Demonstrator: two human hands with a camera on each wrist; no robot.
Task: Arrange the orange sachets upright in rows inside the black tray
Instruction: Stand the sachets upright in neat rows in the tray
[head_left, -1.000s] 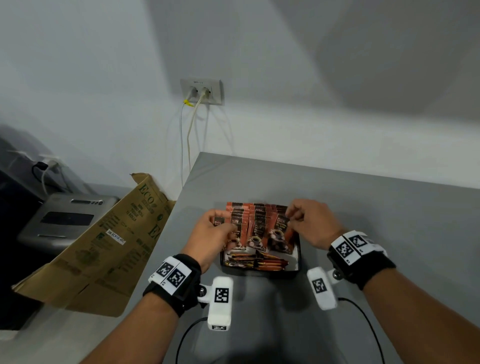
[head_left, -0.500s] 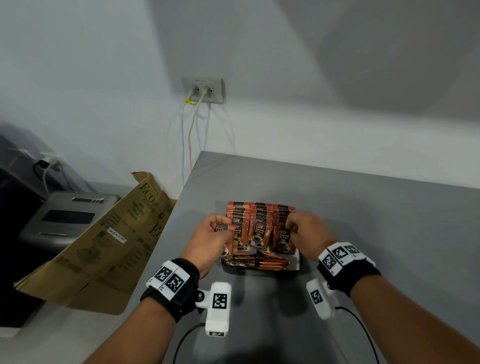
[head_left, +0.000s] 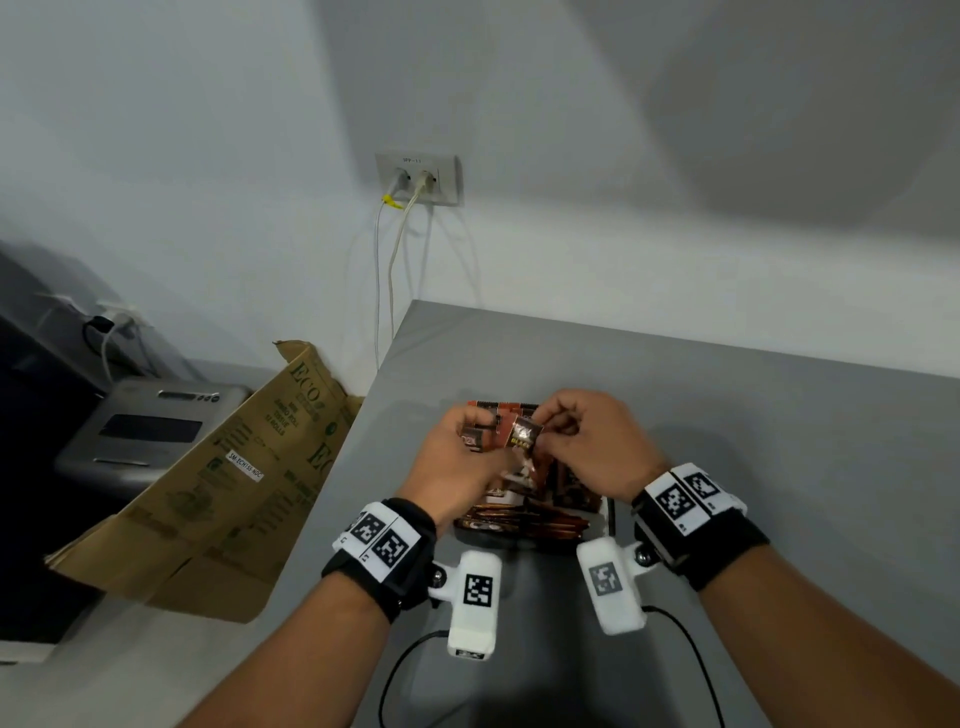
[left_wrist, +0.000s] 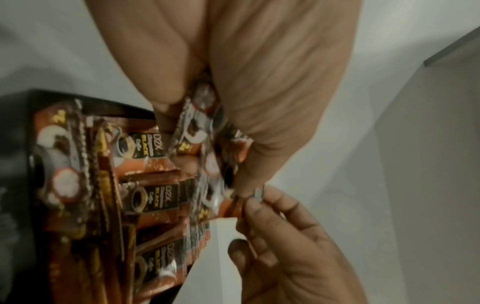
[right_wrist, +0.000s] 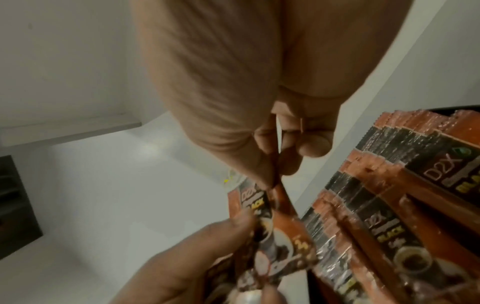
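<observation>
Orange sachets with black labels are held above the black tray. My left hand grips a small bunch of them between thumb and fingers. My right hand pinches the top edge of one sachet of that bunch with thumb and forefinger. Inside the tray, more sachets stand upright in rows. Others lie flat along its near side. My hands hide most of the tray in the head view.
The tray sits near the left edge of a grey table. A flattened cardboard box leans beside that edge, with a grey device behind it. Cables hang from a wall socket.
Both hands have left the sides of the upright rows and come together above the tray. They now hold a small bunch of sachets lifted between them.
</observation>
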